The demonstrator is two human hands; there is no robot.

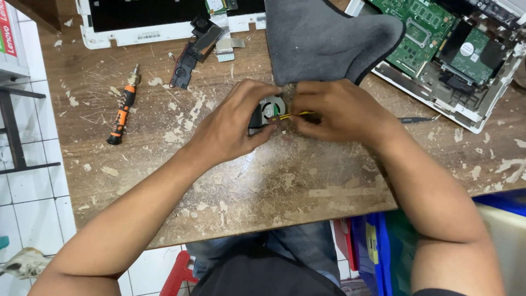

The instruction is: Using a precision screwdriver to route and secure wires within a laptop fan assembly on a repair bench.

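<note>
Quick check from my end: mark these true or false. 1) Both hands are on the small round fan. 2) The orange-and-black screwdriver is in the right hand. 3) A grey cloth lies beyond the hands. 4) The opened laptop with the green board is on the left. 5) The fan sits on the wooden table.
1) True: the left hand and right hand meet at the small round black cooling fan.
2) False: the orange-and-black screwdriver lies untouched on the scratched wooden table, left of the hands.
3) True: the grey cloth.
4) False: the opened laptop with green circuit board is on the right.
5) True.
</note>
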